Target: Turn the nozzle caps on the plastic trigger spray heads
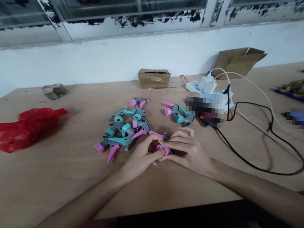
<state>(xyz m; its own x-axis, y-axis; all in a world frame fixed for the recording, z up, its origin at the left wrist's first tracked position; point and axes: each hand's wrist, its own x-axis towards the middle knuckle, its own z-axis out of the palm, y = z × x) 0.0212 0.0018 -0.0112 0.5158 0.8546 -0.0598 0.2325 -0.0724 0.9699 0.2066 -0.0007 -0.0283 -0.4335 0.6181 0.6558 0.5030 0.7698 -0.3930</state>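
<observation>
Both hands meet near the table's front edge around a trigger spray head (162,150) with a pink collar and a grey body. The thumb and fingers of my left hand (145,151) are closed on the pink collar. From the other side, my right hand (190,151) grips the grey body, which its fingers mostly hide. Just left of and beyond my hands lies a loose pile of similar spray heads (129,137), grey with pink or teal collars and triggers. Past my right hand, a pink-collared spray head (175,110) and a teal-collared spray head (187,119) lie side by side.
A red plastic bag (29,128) lies at left, near a small greyish block (54,91). Along the wall stand a small cardboard box (154,79), a white power strip (194,86) and a larger open carton (233,66). A black cable (264,171) loops across the right side.
</observation>
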